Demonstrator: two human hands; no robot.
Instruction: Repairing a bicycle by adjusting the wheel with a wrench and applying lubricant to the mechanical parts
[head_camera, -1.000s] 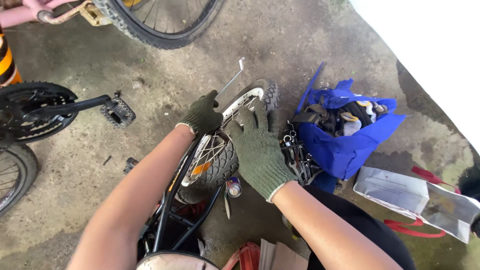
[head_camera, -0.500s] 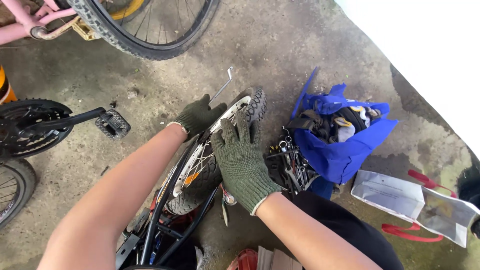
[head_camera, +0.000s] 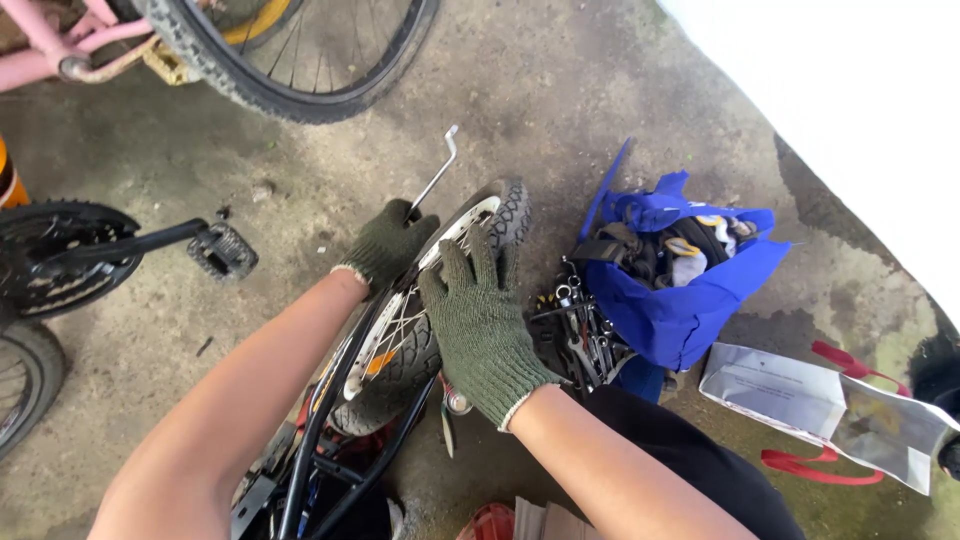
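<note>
Head view showed our right hand (head_camera: 482, 325) spread flat on the small wheel's tyre (head_camera: 500, 215) and our left hand (head_camera: 385, 245) closed around a metal lever (head_camera: 437, 175) at the rim; we judged the tyre work unfinished.

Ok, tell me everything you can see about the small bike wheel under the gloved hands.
The small wheel has a black knobby tyre, a pale rim and thin metal spokes with an orange reflector. It sits tilted inside a black bike frame above the concrete floor. The right hand presses flat on the tyre; the left hand holds a bent metal lever at the rim.
</note>
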